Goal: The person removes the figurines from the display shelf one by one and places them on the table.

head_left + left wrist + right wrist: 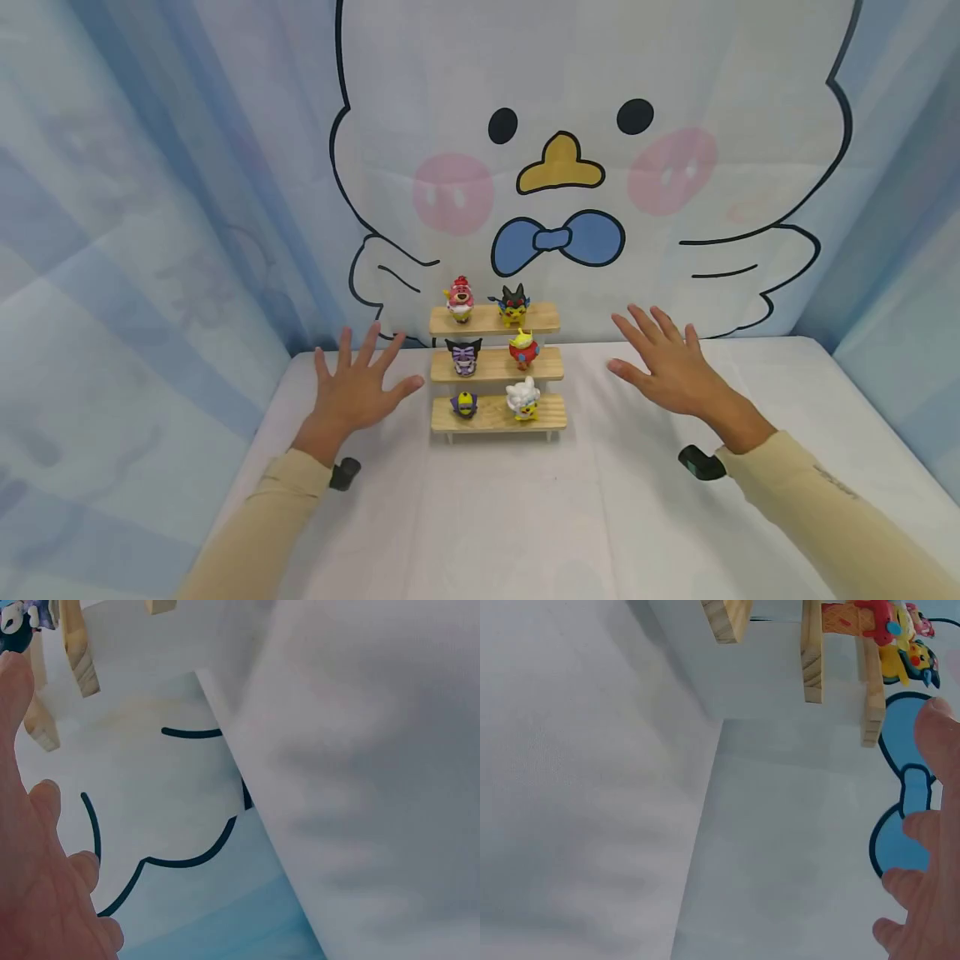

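Observation:
Both hands hover with fingers spread, the left hand [356, 392] to the left of a three-tier wooden display shelf [491, 414] and the right hand [667, 367] to its right. Neither holds anything. On the top tier stand a pink bear figurine [461, 301] and a dark-eared yellow figurine [513, 306]. The middle tier bears a purple figurine with black ears [465, 357] and a red-clothed figurine with a yellow top [523, 349]. Below them are a small purple-and-yellow figurine [465, 405] and a white fluffy-topped figurine [523, 398].
A white-covered table [517, 525] lies under the shelf. Behind it hangs a curtain [555, 67] printed with a white cartoon bird, and blue curtain folds close in both sides. Dark wrist devices sit under the left cuff [346, 473] and right cuff [701, 462].

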A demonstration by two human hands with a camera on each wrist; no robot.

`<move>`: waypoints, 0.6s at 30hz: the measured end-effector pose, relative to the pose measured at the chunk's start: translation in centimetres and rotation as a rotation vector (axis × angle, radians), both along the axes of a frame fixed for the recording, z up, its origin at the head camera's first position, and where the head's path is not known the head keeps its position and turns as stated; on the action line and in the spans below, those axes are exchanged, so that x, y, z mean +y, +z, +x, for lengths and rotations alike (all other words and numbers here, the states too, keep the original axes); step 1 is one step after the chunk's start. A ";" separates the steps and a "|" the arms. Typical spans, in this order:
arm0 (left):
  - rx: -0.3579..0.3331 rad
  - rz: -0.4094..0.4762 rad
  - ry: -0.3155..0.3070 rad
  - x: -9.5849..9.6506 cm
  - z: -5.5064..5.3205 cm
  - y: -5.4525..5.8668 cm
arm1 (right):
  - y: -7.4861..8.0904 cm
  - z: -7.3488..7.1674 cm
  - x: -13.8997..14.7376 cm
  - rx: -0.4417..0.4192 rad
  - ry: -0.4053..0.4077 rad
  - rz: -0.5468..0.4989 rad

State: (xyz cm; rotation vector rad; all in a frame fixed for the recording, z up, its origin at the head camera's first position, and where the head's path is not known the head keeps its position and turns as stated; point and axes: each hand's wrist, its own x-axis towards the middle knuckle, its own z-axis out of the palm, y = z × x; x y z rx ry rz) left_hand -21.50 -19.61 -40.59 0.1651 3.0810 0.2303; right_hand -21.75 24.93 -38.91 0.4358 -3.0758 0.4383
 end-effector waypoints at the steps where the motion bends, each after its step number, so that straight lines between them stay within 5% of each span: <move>1: -0.002 0.002 -0.001 0.1 0.0 -0.1 | 0.0 0.0 -0.1 -0.001 0.002 -0.001; 18: -0.027 0.000 -0.030 0.8 -0.7 -0.9 | 0.2 -0.7 -2.1 -0.003 0.043 0.013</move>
